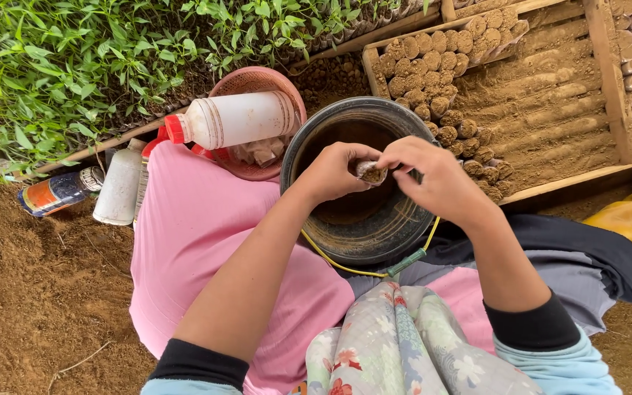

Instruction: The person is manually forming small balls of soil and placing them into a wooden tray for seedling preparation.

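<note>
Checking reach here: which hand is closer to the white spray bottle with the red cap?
Left. The left hand is over the black bucket, just right of the spray bottle; the right hand is farther right.

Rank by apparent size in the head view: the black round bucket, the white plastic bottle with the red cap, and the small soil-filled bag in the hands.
1. Black round bucket
2. White plastic bottle with red cap
3. Small soil-filled bag

The ground was bare reddish-brown soil under soft daylight. Green seedlings crowded the upper left behind a wooden rail. A wooden frame at upper right held rows of soil-filled bags.
</note>
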